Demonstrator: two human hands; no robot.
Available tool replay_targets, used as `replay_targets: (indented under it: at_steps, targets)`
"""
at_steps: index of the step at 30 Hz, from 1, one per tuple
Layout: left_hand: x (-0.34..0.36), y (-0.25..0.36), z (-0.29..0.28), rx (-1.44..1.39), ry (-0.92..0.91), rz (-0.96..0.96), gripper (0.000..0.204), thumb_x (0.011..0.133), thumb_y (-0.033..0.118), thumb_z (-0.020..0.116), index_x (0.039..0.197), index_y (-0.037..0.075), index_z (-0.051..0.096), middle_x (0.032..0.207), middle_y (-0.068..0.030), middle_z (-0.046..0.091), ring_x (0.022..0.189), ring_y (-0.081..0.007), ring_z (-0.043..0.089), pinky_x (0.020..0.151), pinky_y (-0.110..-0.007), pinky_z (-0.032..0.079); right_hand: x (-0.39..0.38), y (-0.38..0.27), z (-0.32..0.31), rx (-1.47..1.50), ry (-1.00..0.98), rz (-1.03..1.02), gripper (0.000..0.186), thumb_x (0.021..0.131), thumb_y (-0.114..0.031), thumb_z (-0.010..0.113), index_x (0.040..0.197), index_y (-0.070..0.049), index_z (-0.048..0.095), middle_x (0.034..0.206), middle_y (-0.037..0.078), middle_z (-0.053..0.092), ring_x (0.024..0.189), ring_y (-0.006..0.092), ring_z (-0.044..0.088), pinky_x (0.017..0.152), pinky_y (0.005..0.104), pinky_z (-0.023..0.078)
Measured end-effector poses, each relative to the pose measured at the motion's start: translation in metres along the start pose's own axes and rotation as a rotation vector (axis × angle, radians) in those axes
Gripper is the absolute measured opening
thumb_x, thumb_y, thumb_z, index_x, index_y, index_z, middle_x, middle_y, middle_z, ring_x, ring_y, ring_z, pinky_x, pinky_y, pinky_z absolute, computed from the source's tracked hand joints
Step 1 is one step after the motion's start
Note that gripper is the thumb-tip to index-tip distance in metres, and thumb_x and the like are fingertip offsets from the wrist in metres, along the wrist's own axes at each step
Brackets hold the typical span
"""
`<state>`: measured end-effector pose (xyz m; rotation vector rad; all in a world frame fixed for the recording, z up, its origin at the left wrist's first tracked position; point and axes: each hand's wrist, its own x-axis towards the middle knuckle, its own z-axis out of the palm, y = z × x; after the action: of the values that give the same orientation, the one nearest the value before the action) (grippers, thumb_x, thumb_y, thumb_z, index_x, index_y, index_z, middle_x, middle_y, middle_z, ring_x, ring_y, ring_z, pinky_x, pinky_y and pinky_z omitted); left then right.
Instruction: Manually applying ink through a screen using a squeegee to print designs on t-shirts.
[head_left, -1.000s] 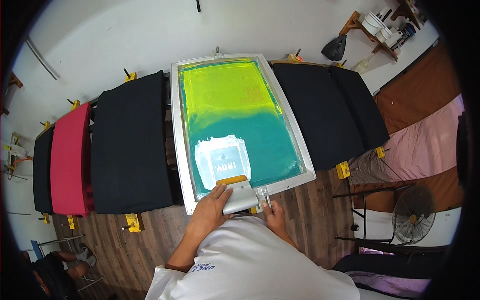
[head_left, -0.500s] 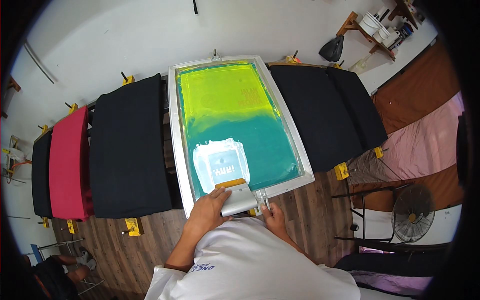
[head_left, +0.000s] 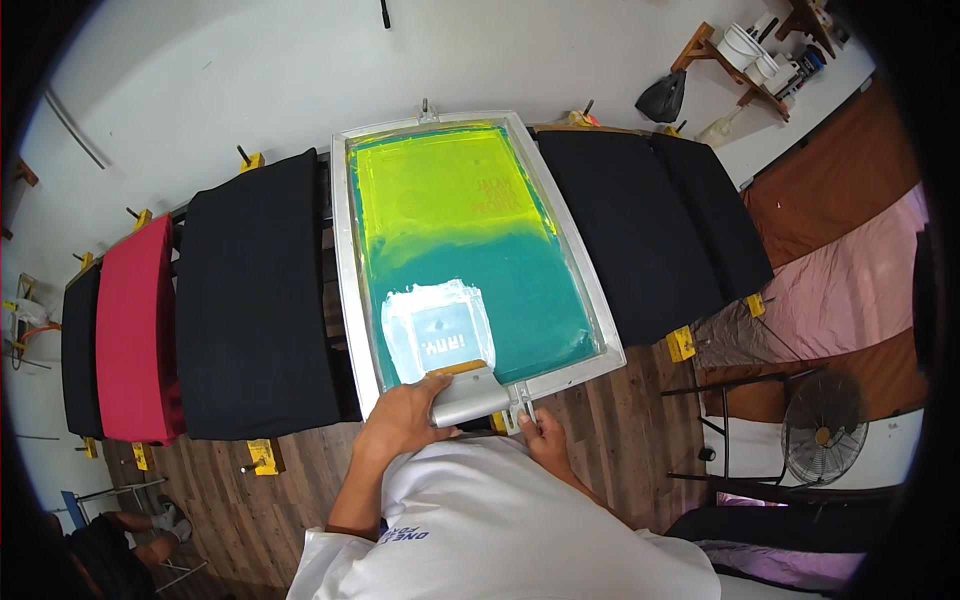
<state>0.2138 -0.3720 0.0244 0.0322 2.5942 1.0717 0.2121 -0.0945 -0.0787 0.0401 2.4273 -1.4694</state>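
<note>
A screen-printing frame [head_left: 350, 290] with pale metal rails lies in front of me, long side away. Its mesh is teal [head_left: 470, 265], with yellow-green ink [head_left: 430, 185] over the far half and a white ink patch [head_left: 410, 330] at the near left. My left hand [head_left: 405, 412] is closed round the left end of a squeegee [head_left: 470, 395], a metal holder with an amber blade, at the frame's near end. My right hand [head_left: 545, 438] is closed on the metal bracket [head_left: 521, 403] at the near rail. Its fingertips are partly hidden.
Black garments on boards [head_left: 255, 300] [head_left: 630, 230] flank the frame, with a red one [head_left: 135, 330] farther left. Yellow clamps [head_left: 263, 456] stick out below the boards. A fan [head_left: 825, 430] stands at the right. Another person's legs [head_left: 150, 535] show at the lower left.
The view has shifted slightly, moving the frame a little left in the picture. My left hand and the squeegee sit marginally lower and further left. Both hands keep their holds.
</note>
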Motion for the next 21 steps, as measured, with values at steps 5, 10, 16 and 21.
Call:
replay_targets:
  at_steps: [5, 10, 16, 21]
  targets:
    - [0.0002, 0.0003, 0.0003, 0.008, -0.003, -0.003, 0.077, 0.067, 0.033, 0.085, 0.131, 0.001, 0.057, 0.104, -0.0261, 0.070, 0.094, -0.0396, 0.069, 0.089, -0.042, 0.054, -0.0006, -0.0020, -0.0002, 0.004, 0.006, -0.009, 0.038, 0.096, -0.031, 0.065, 0.076, -0.002, 0.052, 0.057, 0.005, 0.046, 0.055, 0.0109, 0.043, 0.049, 0.0341, 0.035]
    - [-0.0005, 0.0008, 0.0007, 0.021, -0.022, -0.016, 0.076, 0.069, 0.033, 0.085, 0.132, 0.000, 0.056, 0.112, -0.0240, 0.068, 0.094, -0.0376, 0.070, 0.090, -0.042, 0.054, 0.0003, 0.0050, -0.0001, -0.026, 0.002, -0.010, 0.037, 0.096, -0.031, 0.065, 0.078, -0.001, 0.054, 0.057, 0.006, 0.048, 0.055, 0.0120, 0.044, 0.050, 0.0343, 0.037]
    - [-0.0003, 0.0000, 0.0022, 0.010, -0.015, -0.018, 0.078, 0.068, 0.033, 0.086, 0.132, 0.000, 0.056, 0.106, -0.0242, 0.070, 0.093, -0.0371, 0.071, 0.089, -0.042, 0.055, -0.0009, -0.0011, -0.0002, -0.028, 0.002, 0.003, 0.035, 0.097, -0.032, 0.064, 0.081, -0.001, 0.057, 0.057, 0.005, 0.048, 0.055, 0.0118, 0.044, 0.050, 0.0341, 0.036]
    - [0.0004, 0.0002, 0.0012, 0.019, -0.018, -0.015, 0.077, 0.068, 0.033, 0.086, 0.132, 0.001, 0.056, 0.105, -0.0241, 0.070, 0.091, -0.0370, 0.071, 0.088, -0.041, 0.055, -0.0009, 0.0061, 0.0012, 0.002, 0.002, -0.021, 0.035, 0.097, -0.033, 0.063, 0.083, -0.001, 0.057, 0.058, 0.004, 0.049, 0.055, 0.0118, 0.045, 0.050, 0.0341, 0.037]
